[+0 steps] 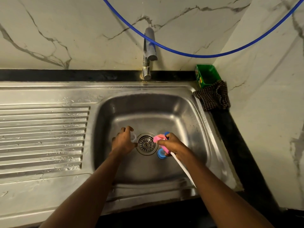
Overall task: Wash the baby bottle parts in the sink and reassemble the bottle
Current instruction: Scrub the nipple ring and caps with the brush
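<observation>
Both hands are working low in the basin of the steel sink (189,102), on either side of the drain strainer (146,143). The left hand (123,141) is closing around a small clear part (133,137), probably the bottle's teat or a clear ring; it is too pale against the steel to say which. The right hand (174,145) is gripping a bottle brush with a pink sponge head (160,139) and a white handle (182,168) that is running back along the forearm. A bit of blue (167,133) is showing above the right-hand knuckles, and whether it belongs to the brush or to another part cannot be told. A blue screw ring (160,153) is lying on the sink floor just beside the strainer, below the brush head. The bottle body itself is not showing anywhere in view.

The tap (148,53) is giving no visible stream, though drops are sitting on the ribbed drainboard (42,137). This looks like the scrubbing stage, with the clear part about to meet the sponge. The next move is likely calling for the two hands to come together over the drain, with a firm pinch on the slippery part so it is not dropping toward the strainer, and then water for rinsing. Reassembly seems some way off.
</observation>
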The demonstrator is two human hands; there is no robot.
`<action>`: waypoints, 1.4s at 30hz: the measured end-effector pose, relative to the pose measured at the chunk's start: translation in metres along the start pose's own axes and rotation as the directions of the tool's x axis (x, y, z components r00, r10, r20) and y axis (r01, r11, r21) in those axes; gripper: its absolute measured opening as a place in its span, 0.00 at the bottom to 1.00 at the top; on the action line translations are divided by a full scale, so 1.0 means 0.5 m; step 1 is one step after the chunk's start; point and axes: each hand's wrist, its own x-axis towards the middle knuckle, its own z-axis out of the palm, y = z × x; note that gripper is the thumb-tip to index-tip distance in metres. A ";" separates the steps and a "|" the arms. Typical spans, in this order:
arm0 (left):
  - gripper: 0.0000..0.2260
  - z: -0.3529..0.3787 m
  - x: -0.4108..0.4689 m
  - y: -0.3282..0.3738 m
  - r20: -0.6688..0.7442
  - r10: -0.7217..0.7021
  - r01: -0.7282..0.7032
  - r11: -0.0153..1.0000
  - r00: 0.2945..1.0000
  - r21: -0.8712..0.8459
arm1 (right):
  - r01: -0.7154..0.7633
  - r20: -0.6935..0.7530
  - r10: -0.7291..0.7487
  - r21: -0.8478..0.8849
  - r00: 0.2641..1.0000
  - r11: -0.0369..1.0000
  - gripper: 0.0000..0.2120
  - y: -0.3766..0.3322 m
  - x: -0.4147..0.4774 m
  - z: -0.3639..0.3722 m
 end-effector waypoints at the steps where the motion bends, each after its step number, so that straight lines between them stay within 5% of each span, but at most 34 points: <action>1: 0.35 -0.002 -0.001 0.002 -0.016 0.002 -0.001 0.999 1.000 0.038 | -0.003 0.000 0.003 -0.001 1.000 1.000 0.08 0.001 -0.002 -0.003; 5: 0.26 0.004 -0.024 0.036 -0.247 0.279 -0.212 0.941 0.928 0.265 | -0.027 -0.030 0.028 0.033 0.999 0.999 0.10 0.002 -0.001 -0.024; 8: 0.15 0.043 -0.038 0.094 -0.141 0.493 -0.439 0.849 0.859 0.295 | -0.057 -0.085 0.060 0.041 0.995 0.998 0.12 0.010 0.007 -0.046; 11: 0.21 0.101 -0.040 0.138 0.252 0.410 -0.463 0.862 0.876 0.208 | -0.071 -0.116 0.076 0.046 0.990 0.996 0.15 0.022 0.010 -0.072; 13: 0.27 0.142 -0.037 0.144 0.385 0.353 -0.464 0.852 0.852 0.245 | -0.088 -0.124 0.095 0.060 0.988 0.994 0.16 0.033 0.011 -0.087; 19: 0.22 0.168 -0.019 0.168 0.363 0.339 -0.445 0.856 0.868 0.263 | -0.056 -0.132 0.066 0.074 0.989 0.996 0.16 0.046 -0.005 -0.106; 22: 0.19 0.138 -0.017 0.185 0.236 0.168 -0.128 0.976 0.957 -0.178 | 0.004 -0.137 0.012 0.123 0.991 0.992 0.16 0.035 -0.024 -0.105; 23: 0.19 0.119 -0.023 0.193 0.259 0.089 0.032 0.902 0.962 -0.431 | 0.044 -0.149 -0.025 0.125 0.989 0.991 0.16 0.028 -0.032 -0.105; 25: 0.17 0.073 -0.047 0.206 0.359 0.055 0.267 0.565 0.932 -0.781 | 0.134 -0.184 -0.115 0.100 0.976 0.986 0.15 0.012 -0.047 -0.098; 27: 0.13 0.021 -0.081 0.213 0.368 0.101 0.326 0.293 0.924 -0.899 | 0.233 -0.200 -0.216 0.064 0.956 0.970 0.14 -0.011 -0.073 -0.088; 30: 0.16 -0.036 -0.138 0.219 0.355 0.138 0.343 0.101 0.925 -0.934 | 0.373 -0.240 -0.362 0.003 0.901 0.928 0.12 -0.048 -0.115 -0.064; 34: 0.14 -0.096 -0.191 0.212 0.311 0.140 0.323 -0.073 0.940 -0.944 | 0.622 -0.173 -0.654 -0.208 0.736 0.755 0.04 -0.071 -0.161 -0.026; 36: 0.15 -0.123 -0.205 0.191 0.305 0.124 0.317 -0.095 0.944 -0.944 | 0.716 0.007 -0.786 -0.418 0.618 0.559 0.03 -0.080 -0.182 -0.034; 39: 0.15 -0.151 -0.222 0.167 0.281 0.159 0.289 -0.027 0.946 -0.957 | 0.626 0.171 -0.843 -0.746 0.510 0.227 0.08 -0.095 -0.197 -0.055; 40: 0.15 -0.159 -0.229 0.164 0.256 0.171 0.264 -0.021 0.951 -0.964 | 0.591 0.147 -0.861 -0.781 0.487 0.201 0.07 -0.098 -0.205 -0.045; 42: 0.14 -0.173 -0.234 0.160 0.181 0.175 0.182 0.009 0.968 -0.983 | 0.572 -0.011 -0.846 -0.732 0.533 0.370 0.03 -0.109 -0.226 -0.004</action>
